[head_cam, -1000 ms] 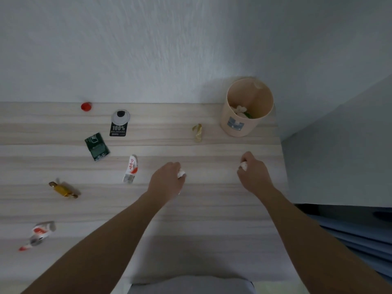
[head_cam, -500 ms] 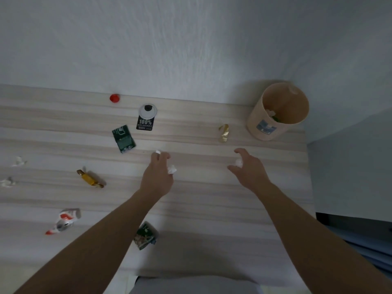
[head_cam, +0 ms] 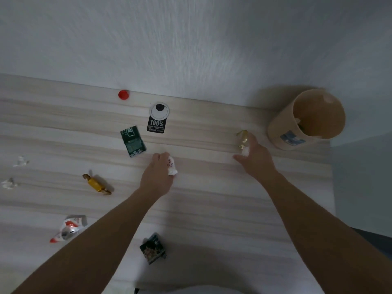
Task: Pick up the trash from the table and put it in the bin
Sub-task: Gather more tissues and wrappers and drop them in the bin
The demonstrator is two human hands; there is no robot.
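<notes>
My left hand [head_cam: 158, 177] is curled around a white crumpled wrapper with red print [head_cam: 171, 166]. The wrapper sticks out past my fingers, just above the tabletop in the middle of the frame.

My right hand [head_cam: 257, 161] is right of centre with the thumb stuck out to the left. Its other fingers are bent over a small white paper wad [head_cam: 245, 152] and hold it. Their tips reach a crinkled gold foil wrapper [head_cam: 242, 138] lying on the table; I cannot tell whether they touch it.

Just beyond, at the upper right, the beige round plastic bin [head_cam: 280, 132] with a blue label stands near the table's far right corner.

More trash lies on the pale striped wood-grain table [head_cam: 212, 209]:
- A dark green rectangular packet [head_cam: 133, 141] is just to the upper left of my left hand.
- A black hang tag printed "100%" [head_cam: 156, 126] lies beyond the packet.
- A red bottle cap [head_cam: 123, 95] sits where the table meets the wall.
- A gold twisted candy [head_cam: 96, 184] lies at the left.
- An upper white crumpled scrap [head_cam: 21, 161] and a lower white crumpled scrap [head_cam: 8, 183] lie at the left edge.
- A red, white and silver foil wrapper [head_cam: 67, 229] lies at the lower left beside my left forearm.
- A dark printed packet [head_cam: 153, 248] lies at the bottom centre between my forearms.

A white rough-textured wall [head_cam: 191, 49] fills the upper half of the frame.
</notes>
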